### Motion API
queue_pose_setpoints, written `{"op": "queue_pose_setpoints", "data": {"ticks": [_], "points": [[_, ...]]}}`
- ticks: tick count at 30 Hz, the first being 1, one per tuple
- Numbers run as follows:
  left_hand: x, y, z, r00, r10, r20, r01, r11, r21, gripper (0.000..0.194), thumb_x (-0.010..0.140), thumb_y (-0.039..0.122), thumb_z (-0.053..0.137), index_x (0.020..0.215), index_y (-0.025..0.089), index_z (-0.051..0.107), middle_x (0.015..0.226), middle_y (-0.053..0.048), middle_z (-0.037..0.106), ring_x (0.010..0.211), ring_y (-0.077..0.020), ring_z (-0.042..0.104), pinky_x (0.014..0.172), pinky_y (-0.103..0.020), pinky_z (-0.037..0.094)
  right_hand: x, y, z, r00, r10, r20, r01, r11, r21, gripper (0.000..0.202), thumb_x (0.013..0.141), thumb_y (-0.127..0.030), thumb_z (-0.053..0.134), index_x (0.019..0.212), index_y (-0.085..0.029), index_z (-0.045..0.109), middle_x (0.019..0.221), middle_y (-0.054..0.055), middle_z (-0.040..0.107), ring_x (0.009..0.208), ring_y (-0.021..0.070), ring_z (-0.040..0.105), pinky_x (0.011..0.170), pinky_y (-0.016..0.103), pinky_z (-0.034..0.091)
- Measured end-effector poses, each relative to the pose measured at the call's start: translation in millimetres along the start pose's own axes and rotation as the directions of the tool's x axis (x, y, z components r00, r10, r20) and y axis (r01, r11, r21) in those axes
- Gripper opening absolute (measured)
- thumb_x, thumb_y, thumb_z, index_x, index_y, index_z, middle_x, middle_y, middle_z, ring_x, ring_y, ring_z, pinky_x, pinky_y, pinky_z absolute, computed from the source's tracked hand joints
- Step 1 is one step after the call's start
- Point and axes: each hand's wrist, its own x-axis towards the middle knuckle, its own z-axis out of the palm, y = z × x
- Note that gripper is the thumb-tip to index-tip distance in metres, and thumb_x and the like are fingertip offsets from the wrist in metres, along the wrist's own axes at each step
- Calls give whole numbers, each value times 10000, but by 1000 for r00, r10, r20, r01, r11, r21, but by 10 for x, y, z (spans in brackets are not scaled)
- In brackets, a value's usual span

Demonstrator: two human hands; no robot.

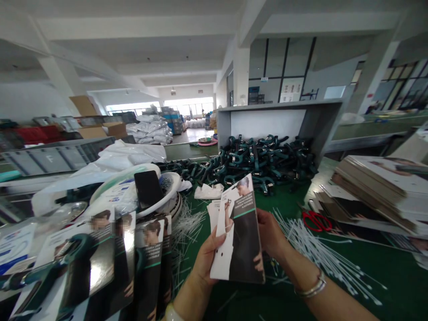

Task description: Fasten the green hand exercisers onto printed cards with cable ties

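My left hand [203,256] is closed on the left edge of a printed backing card [245,240], thumb across its front. The card is tilted upright, showing a person's picture and a dark panel. My right hand [270,234] is closed at the card's right edge, its fingertips hidden behind it. White zip ties [327,261] lie fanned out to the right, beside red-handled scissors [316,220]. More loose zip ties [190,223] are scattered to the left. Beyond the card is a heap of dark green hand grip strengtheners [254,156].
Stacked cards [374,187] stand at the right. On the left, several cards [150,267] overlap, with a hand grip strengthener [73,258] on the front one. A black phone [148,189] rests by a white bowl [172,187]. A grey bin [224,129] lies tipped behind the heap.
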Motion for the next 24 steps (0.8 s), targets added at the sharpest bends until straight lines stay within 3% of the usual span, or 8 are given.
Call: {"op": "queue_pose_setpoints", "data": {"ticks": [3,6,9,12,17,24], "points": [[2,-36,-77,999,6,36,-4,999,-51,423,720,187,627,1140,190,579,721,-28,649,531,-121,581,445,-189,435,-25,-104,20,987,-99,126,136,934,-331,236,844,-273,472,823,-160,678,769,28,684,744,182,605,662,270,461],[2,-51,-125,996,-5,92,15,994,-110,289,731,213,627,1020,199,633,633,-13,616,478,-85,520,375,-136,368,-76,-266,21,950,-139,279,286,747,-600,253,841,-163,417,901,-165,662,842,60,692,792,171,614,698,252,444],[1,-38,-151,991,-14,132,34,989,-146,241,732,209,629,972,213,651,620,-12,617,466,-68,483,353,-110,335,-110,-425,29,918,-83,388,366,553,-748,308,813,-123,425,1045,-169,622,934,99,687,828,183,629,707,256,434],[-6,-18,-159,993,-34,117,57,977,-206,262,739,163,614,997,200,643,656,-19,636,469,-52,463,343,-87,307,-123,-537,36,909,-45,413,389,440,-809,362,804,-124,416,1110,-196,594,945,101,692,807,207,643,667,275,431],[-5,-21,-188,999,-33,17,36,956,-293,281,744,101,602,1002,207,632,738,-7,664,482,-18,450,340,-39,266,-136,-590,19,891,-46,451,434,375,-819,396,785,-125,420,1138,-212,576,935,88,696,803,219,648,630,277,418],[-4,-29,-163,998,-46,31,54,939,-340,320,756,88,597,1058,193,607,798,-7,688,480,-15,447,340,-26,279,-121,-519,8,907,-65,416,401,434,-806,380,809,-136,404,1154,-193,555,932,91,694,821,203,642,672,272,415]]}}
